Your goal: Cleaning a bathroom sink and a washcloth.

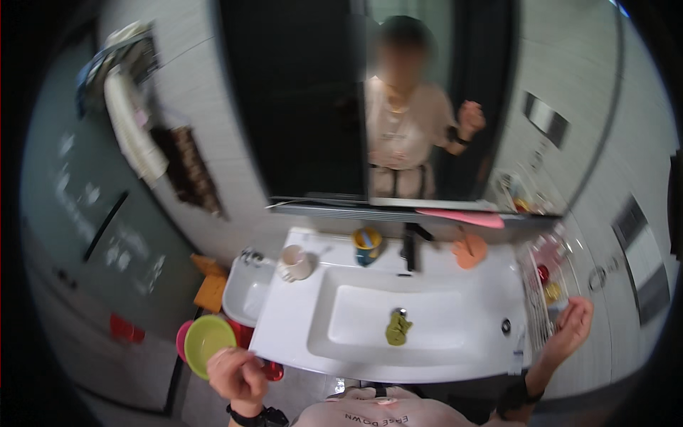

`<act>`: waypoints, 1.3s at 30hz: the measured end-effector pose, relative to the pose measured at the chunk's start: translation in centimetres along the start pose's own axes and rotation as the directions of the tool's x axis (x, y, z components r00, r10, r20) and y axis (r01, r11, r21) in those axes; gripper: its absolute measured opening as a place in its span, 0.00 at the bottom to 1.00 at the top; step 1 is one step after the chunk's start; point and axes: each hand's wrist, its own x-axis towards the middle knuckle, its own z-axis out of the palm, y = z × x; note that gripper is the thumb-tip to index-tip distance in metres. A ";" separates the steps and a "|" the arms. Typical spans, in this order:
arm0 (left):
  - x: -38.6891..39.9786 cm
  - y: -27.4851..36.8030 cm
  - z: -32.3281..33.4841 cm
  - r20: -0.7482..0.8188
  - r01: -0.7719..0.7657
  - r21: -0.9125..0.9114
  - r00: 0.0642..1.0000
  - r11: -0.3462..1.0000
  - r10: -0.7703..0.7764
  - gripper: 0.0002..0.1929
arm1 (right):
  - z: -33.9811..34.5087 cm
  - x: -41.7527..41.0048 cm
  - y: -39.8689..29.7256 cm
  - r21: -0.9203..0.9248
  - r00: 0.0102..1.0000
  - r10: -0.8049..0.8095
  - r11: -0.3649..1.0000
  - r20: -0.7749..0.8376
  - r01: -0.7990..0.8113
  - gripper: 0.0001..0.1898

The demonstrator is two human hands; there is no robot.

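My left hand (237, 375) hovers off the washbasin counter's front left corner, its fingers curled in and nothing seen in them. At the right end my right hand (572, 326) is raised near a white wire rack (535, 304), with loosely curled fingers and no object visible in it. Between them lies a white washbasin (427, 349). A crumpled green cloth (396, 330) rests on its floor, just in front of the metal drain (399, 313). Above the bowl stands a black faucet (409, 251). Neither hand touches the cloth or the basin.
On the counter are a light mug (295, 262), a yellow and teal cup (366, 245) and an orange item (469, 251). A pink item (464, 217) lies on the ledge below the mirror cabinet (315, 107). Green (209, 341) and white basins (248, 293) stand at left.
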 end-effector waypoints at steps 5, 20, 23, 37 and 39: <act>0.1 -0.9 -2.1 0.131 -0.028 0.134 0.991 0.991 0.010 0.08 | 2.2 -2.1 0.2 -0.122 0.979 0.097 0.990 0.178 -0.076 0.09; -1.6 -4.6 3.0 0.446 0.017 0.010 0.895 1.000 -0.020 0.04 | 5.0 -5.2 -3.5 -0.188 0.873 0.098 0.982 0.478 -0.007 0.04; -2.3 -3.0 4.6 0.478 0.069 -0.118 0.878 0.991 -0.004 0.04 | 2.0 -6.5 -4.8 -0.183 0.836 0.070 0.982 0.543 0.036 0.06; -5.5 11.4 5.0 0.510 -0.071 -0.209 0.843 0.975 0.170 0.07 | -16.5 -11.0 -4.5 -0.413 0.644 0.553 0.830 0.529 -0.375 0.12; -6.1 13.2 3.8 0.504 -0.054 -0.142 0.856 0.988 0.119 0.07 | -18.0 -10.8 -4.3 -0.419 0.589 0.581 0.813 0.561 -0.404 0.12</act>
